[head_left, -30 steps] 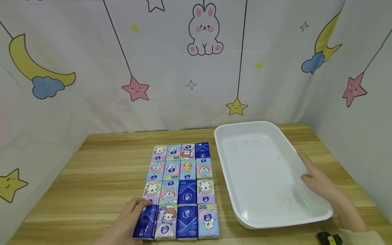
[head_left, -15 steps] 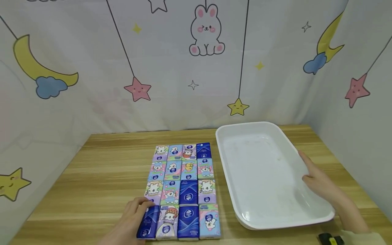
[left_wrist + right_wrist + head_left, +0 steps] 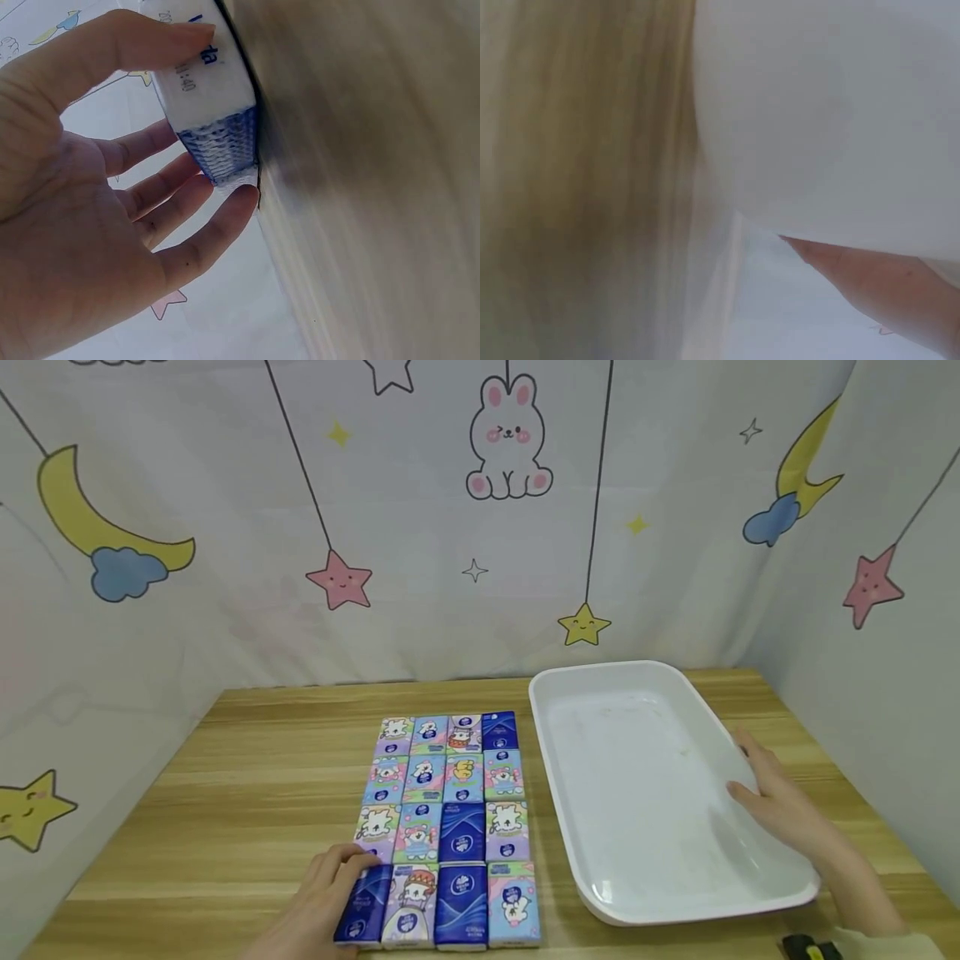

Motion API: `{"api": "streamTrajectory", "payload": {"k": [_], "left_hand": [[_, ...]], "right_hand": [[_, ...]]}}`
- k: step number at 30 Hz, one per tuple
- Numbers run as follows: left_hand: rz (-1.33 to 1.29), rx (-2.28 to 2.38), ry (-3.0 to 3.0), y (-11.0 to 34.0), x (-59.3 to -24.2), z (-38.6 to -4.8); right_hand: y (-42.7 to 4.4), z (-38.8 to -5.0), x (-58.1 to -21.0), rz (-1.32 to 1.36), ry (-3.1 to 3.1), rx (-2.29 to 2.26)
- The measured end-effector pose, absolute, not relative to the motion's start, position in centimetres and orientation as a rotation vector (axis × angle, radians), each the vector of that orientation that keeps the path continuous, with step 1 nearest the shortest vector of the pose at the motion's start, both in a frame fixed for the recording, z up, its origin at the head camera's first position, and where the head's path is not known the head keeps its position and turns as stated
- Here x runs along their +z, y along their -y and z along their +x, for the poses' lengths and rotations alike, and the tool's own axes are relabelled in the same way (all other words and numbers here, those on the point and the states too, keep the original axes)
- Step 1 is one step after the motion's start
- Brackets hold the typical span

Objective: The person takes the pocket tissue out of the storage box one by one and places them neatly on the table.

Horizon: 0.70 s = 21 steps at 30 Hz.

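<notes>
At the near left corner of a block of pocket tissue packs, my left hand holds a dark blue tissue pack. In the left wrist view the thumb lies on the pack's white printed end, and the other fingers reach along its side. On the right stands a white plastic tray, bare inside. My right hand grips its right rim, thumb over the inner side and fingers outside. The right wrist view shows mostly the tray's blurred outer wall and one finger.
The other tissue packs, blue or cartoon-printed, lie flat in close rows left of the tray. Wooden tabletop shows at the left and between packs and tray. A printed cloth hangs behind and at both sides.
My right hand has shifted slightly, its thumb now further over the tray's rim. The left hand stays at the same pack. The head view has moved a little.
</notes>
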<state>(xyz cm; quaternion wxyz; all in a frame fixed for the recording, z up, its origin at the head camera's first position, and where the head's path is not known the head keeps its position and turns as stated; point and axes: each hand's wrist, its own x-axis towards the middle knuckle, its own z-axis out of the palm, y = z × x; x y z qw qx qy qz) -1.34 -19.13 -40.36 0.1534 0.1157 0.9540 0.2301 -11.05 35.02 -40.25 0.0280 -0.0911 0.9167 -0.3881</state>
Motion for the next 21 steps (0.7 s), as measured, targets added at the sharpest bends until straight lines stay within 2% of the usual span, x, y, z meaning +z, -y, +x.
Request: {"api": "streamTrajectory", "payload": {"k": [14,21], "left_hand": [[0.232,0.631,-2.822,17.8,-38.4,-0.6],[0.300,0.437,-3.131,15.1,-36.1,-1.3]], "right_hand": [[-34.8,-10.9,-39.4,-0.242,-2.961,-0.971],[-33.3,-9.8,-36.8,-0.310,-3.100,-0.872]]}}
